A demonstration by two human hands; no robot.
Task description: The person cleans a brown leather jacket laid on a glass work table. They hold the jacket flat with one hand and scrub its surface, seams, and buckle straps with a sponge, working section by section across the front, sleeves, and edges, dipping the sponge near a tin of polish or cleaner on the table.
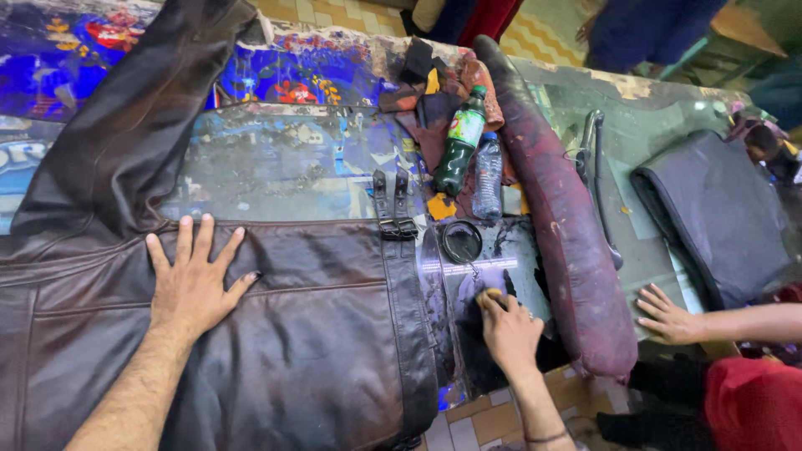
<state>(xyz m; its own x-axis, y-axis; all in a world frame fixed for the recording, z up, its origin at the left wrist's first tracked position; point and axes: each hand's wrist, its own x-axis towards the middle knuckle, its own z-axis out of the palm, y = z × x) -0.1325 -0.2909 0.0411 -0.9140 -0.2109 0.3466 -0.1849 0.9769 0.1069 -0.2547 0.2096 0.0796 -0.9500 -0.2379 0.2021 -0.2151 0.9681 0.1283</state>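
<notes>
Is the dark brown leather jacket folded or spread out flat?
Spread out: the dark brown leather jacket lies flat, one sleeve extended, the left hand pressing it.

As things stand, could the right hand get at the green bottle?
Probably yes. The right hand rests on the dark panel, and only a round black lid lies between it and the green bottle, which lies uncovered.

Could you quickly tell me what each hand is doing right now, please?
Left hand: open, flat on the leather jacket.
Right hand: fingers curled, pressing on a dark sheet; grip cannot be told.
</notes>
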